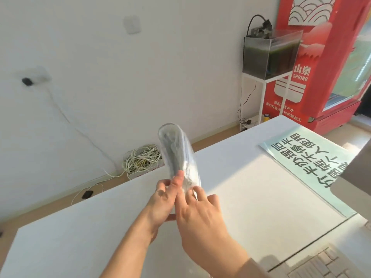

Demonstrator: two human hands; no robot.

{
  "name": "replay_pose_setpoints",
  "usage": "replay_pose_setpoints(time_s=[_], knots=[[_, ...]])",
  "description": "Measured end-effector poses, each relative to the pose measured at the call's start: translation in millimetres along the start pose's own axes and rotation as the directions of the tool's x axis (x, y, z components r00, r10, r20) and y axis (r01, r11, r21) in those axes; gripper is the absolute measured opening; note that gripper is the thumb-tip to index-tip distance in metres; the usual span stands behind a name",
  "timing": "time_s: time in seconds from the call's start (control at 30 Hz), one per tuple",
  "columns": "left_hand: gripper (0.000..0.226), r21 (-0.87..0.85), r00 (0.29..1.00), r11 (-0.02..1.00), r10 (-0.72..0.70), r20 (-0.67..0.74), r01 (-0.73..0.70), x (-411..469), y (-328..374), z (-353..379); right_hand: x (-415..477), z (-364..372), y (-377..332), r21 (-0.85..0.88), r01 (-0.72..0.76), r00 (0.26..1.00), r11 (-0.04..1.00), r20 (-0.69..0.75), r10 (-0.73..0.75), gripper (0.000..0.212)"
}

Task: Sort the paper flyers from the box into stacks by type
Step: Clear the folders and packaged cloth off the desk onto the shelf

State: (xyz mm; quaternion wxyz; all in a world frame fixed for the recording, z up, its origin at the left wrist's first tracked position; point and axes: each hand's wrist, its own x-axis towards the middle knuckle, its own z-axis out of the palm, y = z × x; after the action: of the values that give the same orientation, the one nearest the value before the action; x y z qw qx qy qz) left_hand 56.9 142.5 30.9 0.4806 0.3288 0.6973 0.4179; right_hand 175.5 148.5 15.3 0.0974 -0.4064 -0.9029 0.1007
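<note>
A bundle of rolled or curled flyers [176, 151], pale and glossy with dark print, is held upright above the white table [261, 187]. My left hand [162, 199] grips its lower end, thumb pressed on the front. My right hand [198, 213] touches the lower edge with its fingertips, fingers spread. A light green flyer [307, 167] with large dark characters lies flat on the table at the right. The corner of a cardboard box [359, 173] shows at the right edge.
The white table's far edge runs diagonally, with a wooden floor beyond. A tangle of white cable [140, 159] lies by the wall. A fish tank [269, 55] on a white stand and a red cooler [321, 63] stand at the back right.
</note>
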Motion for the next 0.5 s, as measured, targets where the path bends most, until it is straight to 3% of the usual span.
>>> replay_pose_setpoints(time_s=[0.1, 0.17, 0.23, 0.3, 0.33, 0.4, 0.5], knots=[[0.046, -0.26, 0.989, 0.96, -0.128, -0.08, 0.103, -2, -22, -28, -8, 1, -30, 0.239, 0.195, 0.97, 0.951, 0.097, -0.223, 0.083], [0.03, -0.263, 0.961, 0.951, -0.215, -0.175, 0.164, 0, -49, -43, -8, -2, -33, 0.504, 0.161, 0.932, 0.849, 0.205, -0.298, 0.062], [0.042, -0.091, 0.885, 0.966, -0.258, -0.387, 0.242, 6, -84, -57, -2, 8, -23, 0.598, 0.037, 0.968, 0.801, 0.178, -0.178, 0.048], [0.08, 0.112, 0.822, 0.958, -0.162, -0.547, 0.264, 5, -110, -71, 7, 24, -6, 0.415, -0.103, 0.988, 0.904, 0.146, 0.045, 0.055], [0.09, 0.186, 0.813, 0.954, -0.087, -0.576, 0.234, 1, -118, -76, 11, 33, 0, 0.301, -0.2, 0.964, 0.932, 0.23, 0.133, 0.064], [0.088, 0.278, 0.86, 0.95, 0.021, -0.51, 0.142, -4, -127, -80, 19, 51, 4, 0.251, -0.365, 0.869, 0.897, 0.438, 0.231, 0.075], [0.062, 0.286, 0.925, 0.956, 0.051, -0.376, 0.063, -7, -136, -75, 24, 65, -9, 0.368, -0.45, 0.846, 0.813, 0.466, 0.257, 0.056]])
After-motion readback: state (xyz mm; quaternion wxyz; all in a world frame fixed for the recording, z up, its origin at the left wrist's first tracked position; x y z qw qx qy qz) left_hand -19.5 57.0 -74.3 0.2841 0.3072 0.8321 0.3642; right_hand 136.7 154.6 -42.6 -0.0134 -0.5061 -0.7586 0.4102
